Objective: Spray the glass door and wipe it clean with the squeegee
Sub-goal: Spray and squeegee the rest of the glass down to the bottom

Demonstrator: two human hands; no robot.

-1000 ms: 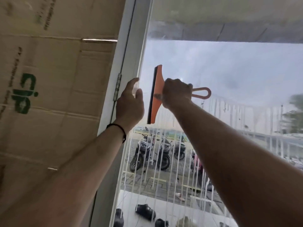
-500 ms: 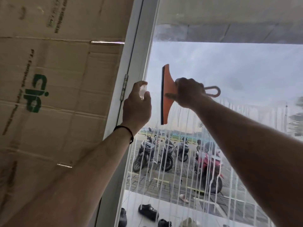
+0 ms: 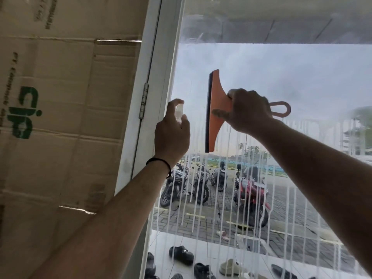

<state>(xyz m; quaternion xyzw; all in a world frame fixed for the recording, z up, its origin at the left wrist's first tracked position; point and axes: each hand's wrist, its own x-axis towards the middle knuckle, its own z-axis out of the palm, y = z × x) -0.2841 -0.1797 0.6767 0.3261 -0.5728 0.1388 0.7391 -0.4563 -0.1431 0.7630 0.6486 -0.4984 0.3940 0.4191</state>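
Observation:
An orange squeegee [image 3: 216,109] with a black rubber blade stands upright against the glass door [image 3: 281,73]; its loop handle pokes out to the right. My right hand [image 3: 248,112] grips it at the neck. My left hand [image 3: 172,133] holds a small clear spray bottle [image 3: 38,112] close to the glass beside the white door frame, forefinger over its top; most of the bottle is hidden in the fist. White soapy streaks run down the lower glass, and the upper pane looks hazy.
The white door frame [image 3: 153,97] with a metal hinge [image 3: 143,103] runs down the left of the pane. Flattened cardboard [image 3: 60,117] covers the wall to the left. Through the glass are parked motorbikes [image 3: 249,196] and several shoes [image 3: 181,254] on a tiled step.
The squeegee and my right hand have slid to the right, away from the frame. My left hand has stayed by the frame with the bottle.

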